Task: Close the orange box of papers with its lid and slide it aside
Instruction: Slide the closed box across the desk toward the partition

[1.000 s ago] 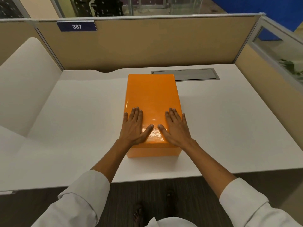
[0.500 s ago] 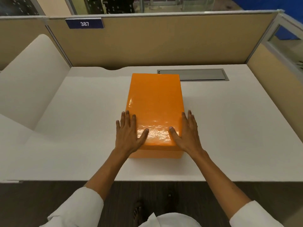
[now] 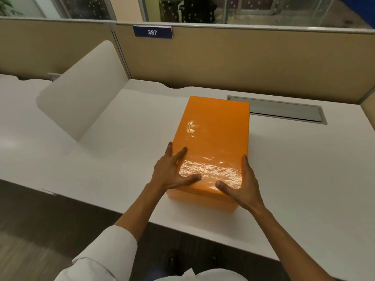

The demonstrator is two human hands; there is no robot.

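The glossy orange box (image 3: 215,136) stands on the white desk (image 3: 304,169) with its lid on top, so no papers show. My left hand (image 3: 172,171) clasps the near left edge of the lid, thumb on top and fingers down the left side. My right hand (image 3: 243,185) clasps the near right corner, thumb on the lid and fingers along the right side. The box's long axis is turned slightly, with its far end towards the right.
A grey cable hatch (image 3: 284,110) lies in the desk just behind and right of the box. A white curved divider (image 3: 81,92) rises at the left. Beige partition walls (image 3: 223,57) with a blue "387" sign (image 3: 152,32) close the back.
Both hands slid from flat on top of the lid out to its left and right edges and now grip the sides. The view swung left and the box looks slightly turned.
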